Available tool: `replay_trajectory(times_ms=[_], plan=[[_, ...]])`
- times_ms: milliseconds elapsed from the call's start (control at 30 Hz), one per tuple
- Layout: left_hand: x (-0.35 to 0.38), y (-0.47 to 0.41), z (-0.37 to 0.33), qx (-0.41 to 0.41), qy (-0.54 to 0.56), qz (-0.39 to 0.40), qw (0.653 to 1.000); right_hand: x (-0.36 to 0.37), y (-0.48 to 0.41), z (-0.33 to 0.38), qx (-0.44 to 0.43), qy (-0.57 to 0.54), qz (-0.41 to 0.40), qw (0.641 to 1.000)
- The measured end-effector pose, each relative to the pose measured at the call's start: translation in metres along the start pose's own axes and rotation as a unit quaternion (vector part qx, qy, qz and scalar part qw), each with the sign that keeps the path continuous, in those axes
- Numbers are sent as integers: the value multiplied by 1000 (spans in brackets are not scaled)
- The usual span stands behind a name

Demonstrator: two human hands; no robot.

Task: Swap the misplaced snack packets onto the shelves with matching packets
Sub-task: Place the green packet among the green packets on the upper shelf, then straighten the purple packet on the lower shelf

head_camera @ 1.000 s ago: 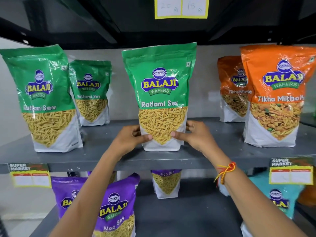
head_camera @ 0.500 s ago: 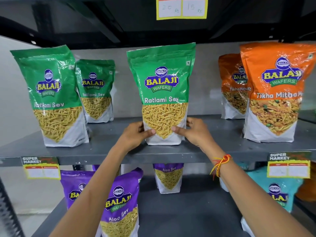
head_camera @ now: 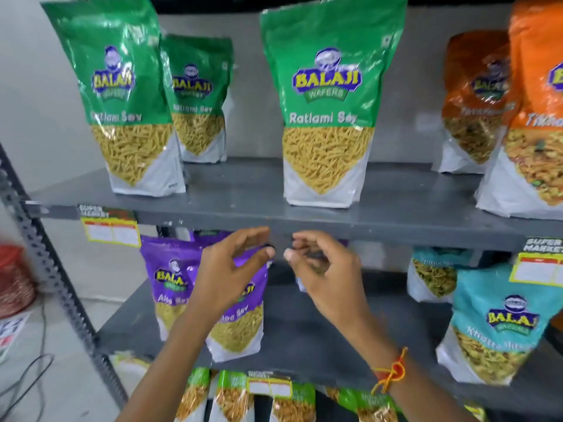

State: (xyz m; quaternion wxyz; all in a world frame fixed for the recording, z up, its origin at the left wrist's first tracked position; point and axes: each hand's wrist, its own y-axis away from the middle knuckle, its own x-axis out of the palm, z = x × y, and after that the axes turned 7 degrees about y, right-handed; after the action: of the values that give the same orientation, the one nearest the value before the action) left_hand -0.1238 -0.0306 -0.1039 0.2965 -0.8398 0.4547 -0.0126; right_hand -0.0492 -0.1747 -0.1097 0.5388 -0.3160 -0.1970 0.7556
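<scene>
A green Ratlami Sev packet (head_camera: 327, 117) stands upright in the middle of the upper grey shelf (head_camera: 243, 205), free of both hands. Two more green Ratlami Sev packets (head_camera: 122, 102) stand at its left, and orange Tikha Mitha packets (head_camera: 530, 117) at its right. My left hand (head_camera: 228, 269) and my right hand (head_camera: 326, 275) hover below the shelf edge, fingers curled and apart, holding nothing. Behind my left hand, purple Aloo Sev packets (head_camera: 170, 269) stand on the lower shelf (head_camera: 304, 339). Teal Khatta Mitha packets (head_camera: 499, 324) stand at the right of that shelf.
Yellow price tags (head_camera: 111, 231) hang on the shelf edges. A perforated metal upright (head_camera: 51, 269) frames the rack on the left. More green packets (head_camera: 231, 397) fill the shelf below. A red object (head_camera: 13, 281) and cables lie on the floor at left.
Both hands let go of the middle Ratlami Sev packet and dropped below the shelf edge. The view has tilted down and moved closer, showing the lower shelves.
</scene>
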Motion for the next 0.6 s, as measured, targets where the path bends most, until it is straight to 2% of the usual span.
replay_trajectory(times_ms=[133, 233, 333, 433, 533, 600], plan=[[-15, 39, 61, -106, -6, -16, 994, 37, 29, -45, 81, -20, 86, 993], [-28, 63, 108, -188, 17, -61, 980, 63, 47, -98, 156, -10, 124, 980], [-39, 83, 160, -259, 10, -87, 962, 90, 61, -154, 246, 18, 162, 955], [-45, 94, 210, -321, -14, -55, 946, 117, 65, -197, 333, 19, 208, 919], [-38, 95, 240, -344, -13, -23, 939, 137, 59, -218, 337, -14, 286, 897], [-29, 93, 250, -331, -22, -13, 943, 144, 53, -223, 311, -37, 323, 893]])
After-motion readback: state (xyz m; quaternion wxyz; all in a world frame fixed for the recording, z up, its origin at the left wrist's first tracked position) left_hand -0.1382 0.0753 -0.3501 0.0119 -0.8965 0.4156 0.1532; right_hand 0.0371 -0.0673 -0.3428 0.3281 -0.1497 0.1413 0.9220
